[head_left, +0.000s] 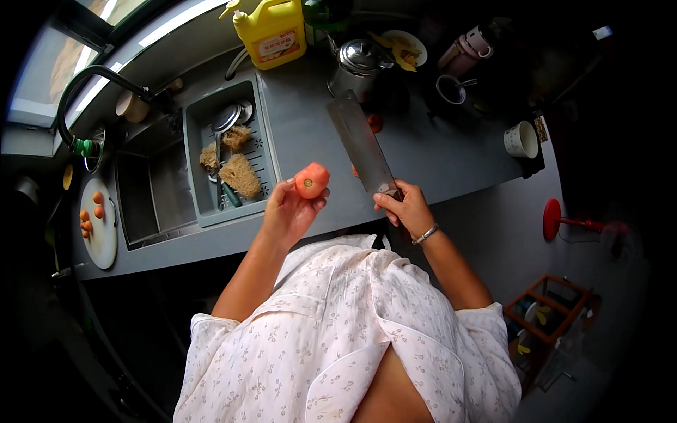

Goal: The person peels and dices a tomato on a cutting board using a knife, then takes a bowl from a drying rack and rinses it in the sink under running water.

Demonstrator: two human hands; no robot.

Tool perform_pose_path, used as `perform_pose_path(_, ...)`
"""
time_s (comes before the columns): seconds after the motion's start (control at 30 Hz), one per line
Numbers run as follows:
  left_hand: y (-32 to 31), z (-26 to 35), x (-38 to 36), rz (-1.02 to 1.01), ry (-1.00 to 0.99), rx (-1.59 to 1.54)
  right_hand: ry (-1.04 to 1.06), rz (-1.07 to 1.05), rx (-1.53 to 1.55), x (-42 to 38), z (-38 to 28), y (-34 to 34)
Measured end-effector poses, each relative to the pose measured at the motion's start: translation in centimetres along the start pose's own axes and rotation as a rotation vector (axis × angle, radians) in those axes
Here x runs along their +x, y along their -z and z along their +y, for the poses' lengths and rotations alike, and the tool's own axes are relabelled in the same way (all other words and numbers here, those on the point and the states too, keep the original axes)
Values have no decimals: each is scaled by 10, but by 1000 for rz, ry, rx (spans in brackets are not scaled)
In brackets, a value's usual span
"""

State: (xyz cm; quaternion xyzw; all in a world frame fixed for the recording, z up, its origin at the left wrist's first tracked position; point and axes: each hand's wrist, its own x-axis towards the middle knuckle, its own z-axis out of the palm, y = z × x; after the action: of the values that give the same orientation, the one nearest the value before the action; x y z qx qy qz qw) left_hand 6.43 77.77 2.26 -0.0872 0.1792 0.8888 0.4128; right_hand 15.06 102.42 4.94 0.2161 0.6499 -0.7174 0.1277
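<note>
A peeled-looking tomato (312, 180) rests in the fingers of my left hand (282, 215), its stem end showing. My right hand (410, 209) is wrapped around the handle of a cleaver (360, 139), whose broad blade points away over the grey counter (296, 120). The blade and the tomato are apart. Just past the blade's right side lies a small red round thing (375, 123), partly hidden. Another bit of red (355, 171) peeks out at the blade's left edge, too covered to name.
On the left, a grey drain tray (199, 204) with loofah pieces (240, 175) sits beside the sink (134, 190). Several eggs lie on a white board (102, 240). A yellow jug (271, 32), a metal pot (358, 63) and a paper cup (520, 139) stand on the counter.
</note>
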Motion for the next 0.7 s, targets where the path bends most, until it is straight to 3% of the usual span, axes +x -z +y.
perform_pose_path(0.37,-2,-9,1,47,40,-149,120,98,-166,-11,-24,-16)
perform_pose_path(0.57,-3,-14,10,48,67,-91,595,171,-509,-16,-24,-29)
perform_pose_path(0.63,-3,-17,12,-63,73,-139,677,171,-584,-21,-33,-35)
perform_pose_path(0.7,-5,-23,15,7,36,-141,838,117,-766,-24,-38,-38)
